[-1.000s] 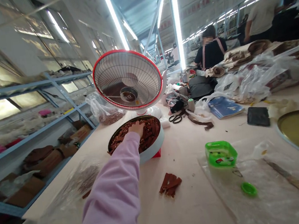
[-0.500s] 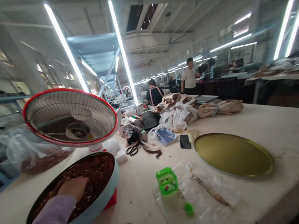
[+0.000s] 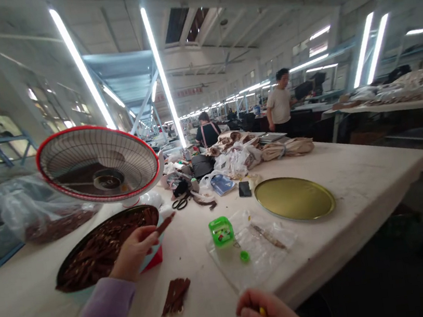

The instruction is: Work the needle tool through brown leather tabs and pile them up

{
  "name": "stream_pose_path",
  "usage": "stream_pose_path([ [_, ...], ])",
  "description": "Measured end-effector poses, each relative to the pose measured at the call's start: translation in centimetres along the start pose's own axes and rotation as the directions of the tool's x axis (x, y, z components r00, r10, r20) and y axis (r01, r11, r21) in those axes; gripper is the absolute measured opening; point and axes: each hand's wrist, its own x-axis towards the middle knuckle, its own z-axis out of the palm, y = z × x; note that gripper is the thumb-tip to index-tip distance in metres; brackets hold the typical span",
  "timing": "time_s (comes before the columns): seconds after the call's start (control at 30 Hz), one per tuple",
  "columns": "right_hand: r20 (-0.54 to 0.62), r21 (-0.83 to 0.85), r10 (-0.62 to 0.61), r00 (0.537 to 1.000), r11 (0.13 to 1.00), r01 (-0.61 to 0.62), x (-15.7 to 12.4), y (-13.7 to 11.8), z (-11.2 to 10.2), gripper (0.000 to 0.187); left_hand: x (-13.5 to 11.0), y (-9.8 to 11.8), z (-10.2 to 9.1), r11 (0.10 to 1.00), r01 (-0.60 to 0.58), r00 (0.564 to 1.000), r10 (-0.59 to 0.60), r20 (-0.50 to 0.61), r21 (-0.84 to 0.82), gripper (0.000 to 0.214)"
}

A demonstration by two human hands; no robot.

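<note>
My left hand (image 3: 136,250) is closed on a short flat brown strip (image 3: 166,222), pinched at one end and pointing right. Just behind it, a light-blue round tray (image 3: 77,296) is filled with many brown strips (image 3: 96,248); it sits tilted on a red support (image 3: 155,259). On the table in front, a small stack of brown strips (image 3: 175,295) lies side by side. My right hand (image 3: 270,313), at the bottom edge, is closed around a small yellow thing (image 3: 262,311); most of it is hidden by the fingers.
A red-rimmed fan (image 3: 98,164) stands behind the tray. Right of the strips, a green-topped container (image 3: 222,231) and green cap (image 3: 244,256) rest on plastic sheet, with a gold round lid (image 3: 296,198) beyond. Scissors (image 3: 180,203) and bags lie further back. Two people are in the background.
My left hand has come out of the tray and moved right, now with a brown strip in it. My right hand has come into view at the bottom. The view has shifted right.
</note>
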Motion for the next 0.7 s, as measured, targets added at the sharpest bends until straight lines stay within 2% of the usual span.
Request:
stream_pose_path([
  [0.07,-0.143,0.009,-0.071,0.987,0.997,0.074,-0.1,-0.3,-0.3,0.035,-4.9,1.1,3.6,0.972,0.103,0.971,-0.053,0.231,-0.211,0.032],
  [0.1,-0.19,0.013,-0.079,0.979,0.997,0.083,-0.2,-0.6,-0.6,0.037,-7.0,1.4,5.2,0.94,0.173,0.936,-0.064,0.346,-0.294,0.029],
  [0.13,-0.227,0.037,-0.075,0.971,0.996,0.086,-0.3,-0.8,-0.9,0.038,-8.8,1.5,6.6,0.908,0.225,0.898,-0.053,0.436,-0.353,0.027],
  [0.17,-0.255,0.07,-0.077,0.964,0.993,0.098,-0.4,-1.0,-1.3,0.038,-10.2,1.5,7.7,0.886,0.24,0.885,-0.032,0.464,-0.396,0.025],
  [0.23,-0.252,0.106,-0.087,0.964,0.987,0.117,-0.6,-1.3,-1.9,0.036,-12.1,0.9,9.1,0.877,0.22,0.88,0.011,0.476,-0.427,0.025],
  [0.3,-0.191,0.056,-0.078,0.978,0.994,0.09,-0.9,-1.6,-2.1,0.034,-13.0,0.1,9.6,0.888,0.19,0.879,0.036,0.475,-0.419,0.025],
  [0.4,-0.036,-0.009,-0.02,0.999,1.0,0.02,-1.3,-1.6,-1.5,0.031,-13.3,-0.8,9.8,0.901,0.151,0.886,0.06,0.46,-0.407,0.022],
  [0.57,0.144,0.03,0.054,0.988,0.998,-0.059,-0.8,-0.7,-0.1,0.027,-13.2,-1.0,11.0,0.893,0.089,0.911,0.106,0.398,-0.441,0.025],
  [0.63,0.112,0.059,0.046,0.993,0.997,-0.053,-0.4,-0.1,-0.1,0.028,-13.5,-1.2,11.9,0.871,0.078,0.938,0.1,0.332,-0.485,0.029],
  [0.7,-0.008,0.101,0.047,0.999,0.994,-0.046,-0.1,0.6,-0.3,0.029,-14.2,-1.8,12.9,0.869,0.11,0.95,0.051,0.308,-0.482,0.025],
])
